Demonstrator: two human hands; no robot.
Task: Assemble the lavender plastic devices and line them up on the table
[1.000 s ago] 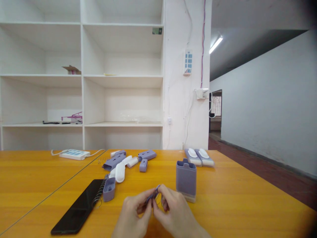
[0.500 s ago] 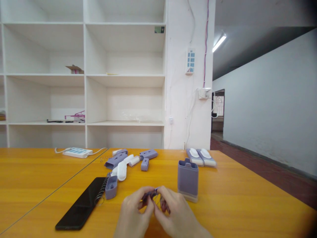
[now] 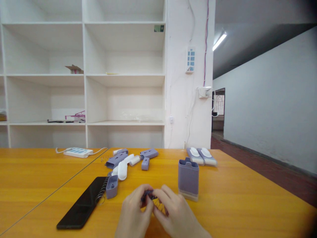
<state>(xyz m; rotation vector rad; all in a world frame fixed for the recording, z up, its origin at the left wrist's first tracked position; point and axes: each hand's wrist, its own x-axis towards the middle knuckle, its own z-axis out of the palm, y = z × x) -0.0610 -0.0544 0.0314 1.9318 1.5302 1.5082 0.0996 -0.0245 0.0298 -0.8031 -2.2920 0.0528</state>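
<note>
At the front of the table both hands meet over a small dark purple part [image 3: 148, 195]. My left hand [image 3: 135, 211] pinches it between thumb and fingers, which hide most of its shape. My right hand [image 3: 174, 210] curls against its right side, with thin wire [image 3: 159, 205], perhaps a coil spring, showing between thumb and fingers. To the right stands an upright purple plastic case [image 3: 188, 178] with a clear base. Left of my hands sit an open purple cap [image 3: 112, 187] and metal coil springs [image 3: 102, 191] by a black phone [image 3: 81, 205].
Purple shells [image 3: 117, 160], white oval pieces [image 3: 122, 170] and a small purple block [image 3: 145, 163] lie behind my hands. Two purple-and-white units [image 3: 201, 156] rest at the back right. A white power strip [image 3: 78, 152] is at the back left, before white shelving [image 3: 125, 123].
My right fingers have shifted slightly over the small purple part, and more of the thin wire shows under them. My left hand keeps its pinch. The other things stay put.
</note>
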